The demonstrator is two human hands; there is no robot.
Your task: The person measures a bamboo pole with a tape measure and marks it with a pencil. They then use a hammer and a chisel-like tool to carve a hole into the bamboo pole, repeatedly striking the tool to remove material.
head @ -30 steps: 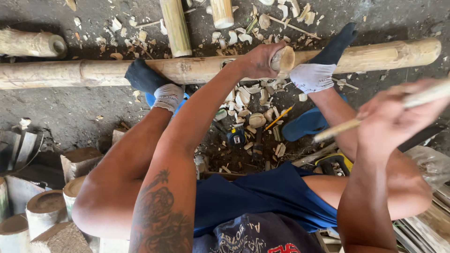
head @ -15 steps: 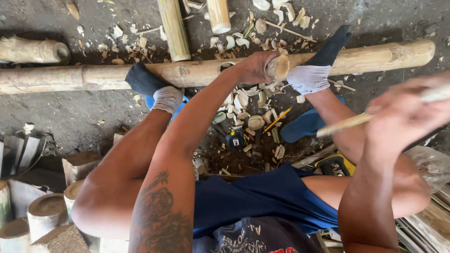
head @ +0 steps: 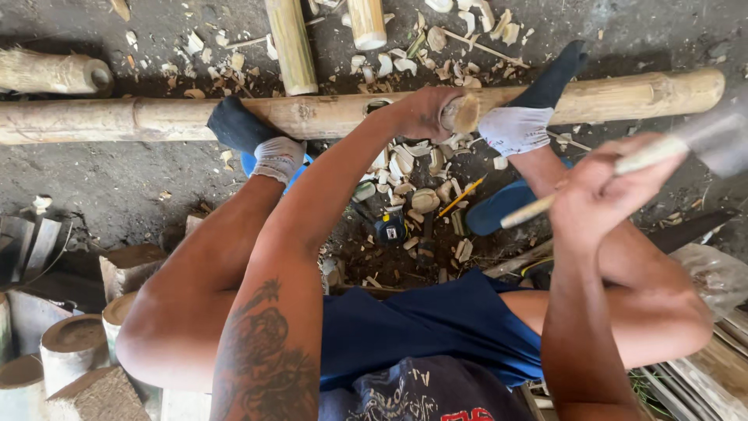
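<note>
A seated worker's left hand (head: 425, 111) gripped a short wooden-handled tool (head: 461, 114), fingers wrapped tight around it, holding its working end against a long bamboo pole (head: 327, 115) that lay across the ground. The right hand (head: 604, 187) was raised beside the knee, fingers closed around the pale handle of a hammer (head: 670, 146) whose head blurred at the frame's right edge, apparently in mid-swing. Both feet, in dark socks with white heels (head: 276, 156), were braced on the pole to either side of the left hand, seemingly to keep the round stem from rolling under blows. Pale chips (head: 425, 199) lay thick on the ground between the legs, just below the pole, along with a yellow pencil (head: 461, 196) and a small dark tape measure (head: 389, 228) kept within reach. A blue sandal (head: 499, 212) lay near the right leg. More bamboo lengths (head: 290, 43) rested beyond the pole, and cut bamboo sections (head: 70, 343) stood at the worker's left side.
</note>
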